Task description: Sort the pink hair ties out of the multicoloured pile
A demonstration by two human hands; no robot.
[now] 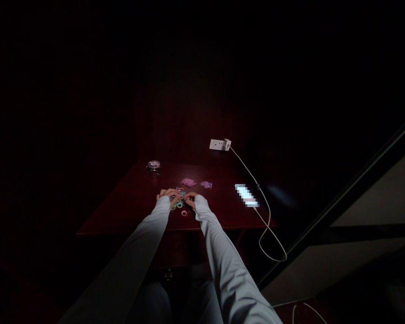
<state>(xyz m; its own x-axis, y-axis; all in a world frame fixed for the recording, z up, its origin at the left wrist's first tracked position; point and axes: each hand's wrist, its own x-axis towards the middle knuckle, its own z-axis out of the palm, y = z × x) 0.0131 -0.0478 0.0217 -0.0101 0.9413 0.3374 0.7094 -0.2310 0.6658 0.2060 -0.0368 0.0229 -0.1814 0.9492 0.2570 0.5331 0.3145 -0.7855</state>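
A loose heap of small coloured hair ties [179, 204] lies near the front of the dark red table, in green, yellow, pink and other colours. My left hand [168, 194] rests over the heap's left side, its fingers reaching in and the thumb apart from them. From the right, my right hand [191, 198] comes in with its fingertips pinched together at the heap; whatever is between them is too small to name. One pink hair tie [184, 213] lies just in front. Behind the hands are a pink pile [188, 182] and a smaller purple pile [206, 185] of similar small bands.
A round clear container [154, 165] stands at the table's [121, 211] back left. To the right lies a lit phone [246, 195], its white cable [269, 216] looping past the table edge up to a charger in the wall socket [218, 145]. The surroundings are very dark.
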